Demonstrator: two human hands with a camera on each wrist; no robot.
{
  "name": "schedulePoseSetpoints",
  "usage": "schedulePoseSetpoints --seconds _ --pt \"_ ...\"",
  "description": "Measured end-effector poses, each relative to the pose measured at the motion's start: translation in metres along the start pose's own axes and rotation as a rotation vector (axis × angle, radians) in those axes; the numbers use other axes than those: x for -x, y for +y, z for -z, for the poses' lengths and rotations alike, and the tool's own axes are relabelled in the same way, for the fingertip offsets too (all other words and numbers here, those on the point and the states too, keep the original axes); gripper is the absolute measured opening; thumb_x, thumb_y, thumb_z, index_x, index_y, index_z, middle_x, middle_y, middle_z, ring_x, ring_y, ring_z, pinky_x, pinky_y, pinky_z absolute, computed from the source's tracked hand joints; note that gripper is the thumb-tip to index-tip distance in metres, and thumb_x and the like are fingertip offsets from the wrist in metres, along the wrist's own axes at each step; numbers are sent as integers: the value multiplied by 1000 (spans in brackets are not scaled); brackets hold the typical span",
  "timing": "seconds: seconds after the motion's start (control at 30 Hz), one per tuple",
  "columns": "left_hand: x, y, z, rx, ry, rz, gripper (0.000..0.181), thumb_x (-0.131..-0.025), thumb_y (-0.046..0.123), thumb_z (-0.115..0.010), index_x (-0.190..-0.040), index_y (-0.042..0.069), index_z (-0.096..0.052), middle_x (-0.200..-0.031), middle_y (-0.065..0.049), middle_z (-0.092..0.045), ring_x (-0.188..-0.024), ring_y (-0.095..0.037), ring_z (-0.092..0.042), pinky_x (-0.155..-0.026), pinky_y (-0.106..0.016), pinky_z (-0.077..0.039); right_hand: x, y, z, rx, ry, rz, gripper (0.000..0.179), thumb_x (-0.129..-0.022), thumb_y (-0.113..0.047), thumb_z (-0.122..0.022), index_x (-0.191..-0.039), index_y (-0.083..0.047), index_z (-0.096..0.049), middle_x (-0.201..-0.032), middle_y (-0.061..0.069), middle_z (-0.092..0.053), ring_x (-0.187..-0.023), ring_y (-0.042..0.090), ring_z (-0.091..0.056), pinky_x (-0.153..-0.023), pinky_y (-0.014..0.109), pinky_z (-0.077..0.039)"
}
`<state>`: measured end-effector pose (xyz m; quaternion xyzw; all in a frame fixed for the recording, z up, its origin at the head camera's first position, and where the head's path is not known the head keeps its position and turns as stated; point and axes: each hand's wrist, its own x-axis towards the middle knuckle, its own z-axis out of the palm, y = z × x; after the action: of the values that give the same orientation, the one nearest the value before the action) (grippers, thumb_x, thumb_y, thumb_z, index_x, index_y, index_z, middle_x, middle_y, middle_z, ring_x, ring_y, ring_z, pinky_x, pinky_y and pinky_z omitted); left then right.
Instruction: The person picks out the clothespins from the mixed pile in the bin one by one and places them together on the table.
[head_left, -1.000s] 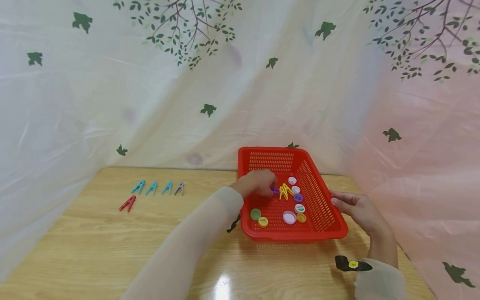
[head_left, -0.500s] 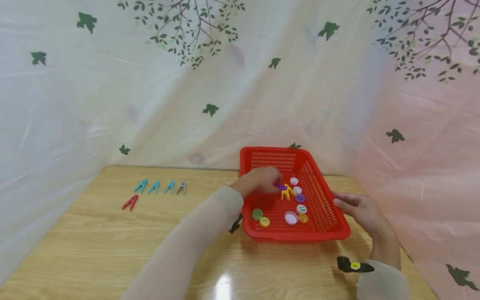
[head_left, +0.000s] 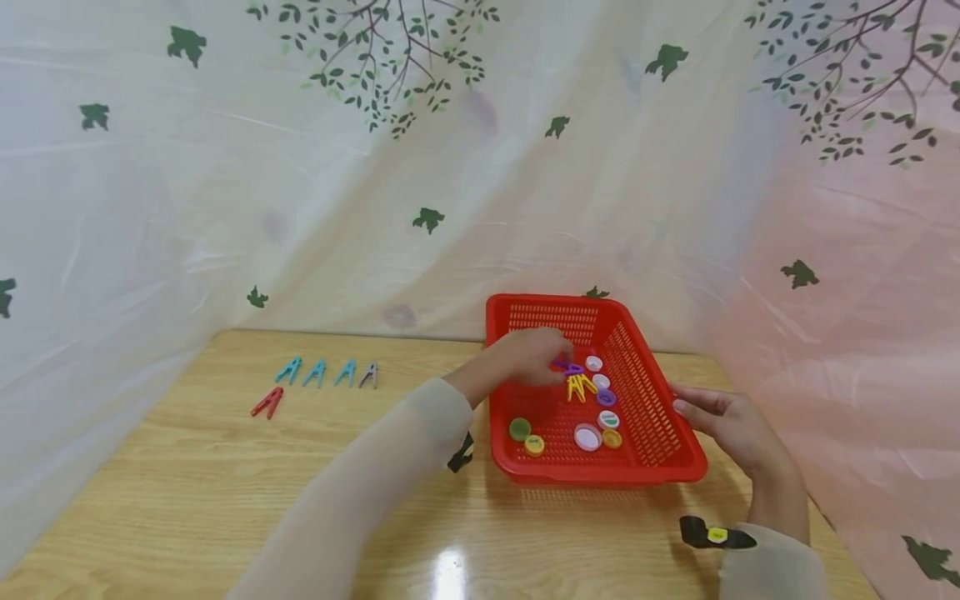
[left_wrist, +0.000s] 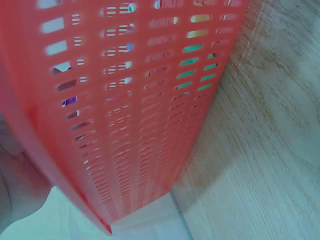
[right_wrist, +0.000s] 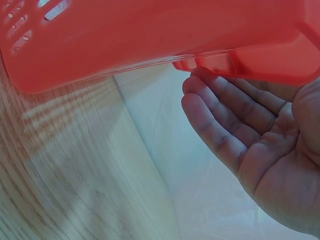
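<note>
My left hand reaches over the left rim into the red plastic basket, its fingers curled down at a purple clothespin that it seems to pinch; the fingertips are partly hidden. Just below that lie yellow clothespins on the basket floor. In the left wrist view the basket wall covers most of the hand. My right hand holds the basket's right rim, and the right wrist view shows its fingers under the rim with the thumb beside it.
Several bottle caps lie in the basket, among them a green one and a white one. On the table at left, teal clothespins and a greyish one form a row, with a red clothespin in front. A printed curtain hangs behind.
My left hand has shifted slightly away from me inside the basket, and the purple clothespin has gone from beside the yellow ones to just behind them. The right hand keeps its place on the rim.
</note>
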<state>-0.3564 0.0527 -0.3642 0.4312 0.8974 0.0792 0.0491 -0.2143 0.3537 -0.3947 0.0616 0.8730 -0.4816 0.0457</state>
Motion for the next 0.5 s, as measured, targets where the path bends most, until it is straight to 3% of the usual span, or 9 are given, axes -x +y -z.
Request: schedulePoseSetpoints --seconds 0.5 --pt "43 -21 11 68 144 -35 29 -94 29 -70 -120 17 -69 -113 3 -64 -100 -11 -59 -88 -29 -53 1 -2 0 4 7 12 67 -97 -47 -67 -149 -7 -52 -147 20 -55 -135 43 -50 -100 81 -29"
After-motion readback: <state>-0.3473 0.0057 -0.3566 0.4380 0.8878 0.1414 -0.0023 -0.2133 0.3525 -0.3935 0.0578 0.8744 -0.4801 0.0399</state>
